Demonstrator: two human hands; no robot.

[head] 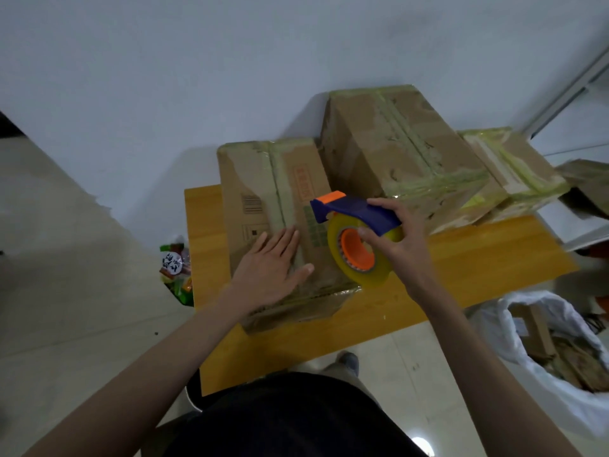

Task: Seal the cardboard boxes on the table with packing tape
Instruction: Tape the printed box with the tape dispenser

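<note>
Cardboard, the nearest box (263,206) sits on the wooden worktop (478,258). On its top the left hand (270,268) lies flat, fingers straight. Just beside the box's right edge, the right hand (400,239) closes its grip round the blue tape dispenser (354,211). Behind the box stand two taped boxes (405,150).

Left hand flat on the box, tape gun up in the right.
The left hand (268,268) presses straight fingers (283,240) on the near cardboard box (260,192) on the orange desk (478,262); the right hand (400,245) grips the blue tape dispenser (354,211), yellow tape roll (361,258) hanging just beside the box's right edge. Two taped boxes (402,150) sit behind, a white bag (527,374) at right.
</note>
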